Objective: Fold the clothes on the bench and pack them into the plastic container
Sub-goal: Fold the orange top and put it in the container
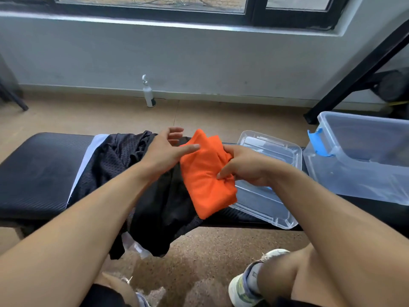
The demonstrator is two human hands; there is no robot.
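Right hand (pixel 245 166) pinches orange garment (pixel 207 176) (folded); left hand (pixel 164 151) open.

Container (pixel 363 160) right of lid (pixel 272 173), on bench (pixel 37 169).

Two garments (pixel 205 173), one container (pixel 363 156), one lid (pixel 270 173), one bottle (pixel 148 93)

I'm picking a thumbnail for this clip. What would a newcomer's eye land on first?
The orange garment, folded small, at the centre: the right hand grips it and the left thumb touches its top edge. Then the black mesh clothes draped over the bench, and the clear container at right.
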